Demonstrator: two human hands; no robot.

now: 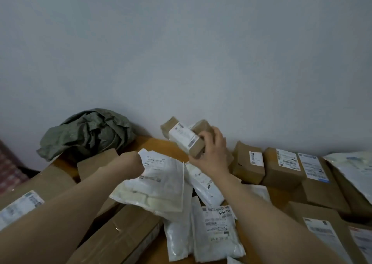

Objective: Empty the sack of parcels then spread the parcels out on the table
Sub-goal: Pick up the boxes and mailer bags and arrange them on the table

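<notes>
Head cam: the green sack (86,132) sits crumpled and limp at the table's (159,146) far-left corner, up against the wall (181,52). The right hand (211,155) is wrapped round a small labelled box (187,141), held up off the pile. The left hand (131,162) grips a white mailer (155,185) by its far edge. Brown cartons (281,167) crowd the right side, and bare wood shows far-middle.

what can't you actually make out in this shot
Head view, the only one:
Left hand: the fingers are hidden behind the white mailer it grips.
Green sack: its crumpled folds hide whether it is empty.
Brown box in the right hand: the label text is blurred and too small to read.
Brown parcel at bottom right: cut off by the frame edge.
</notes>
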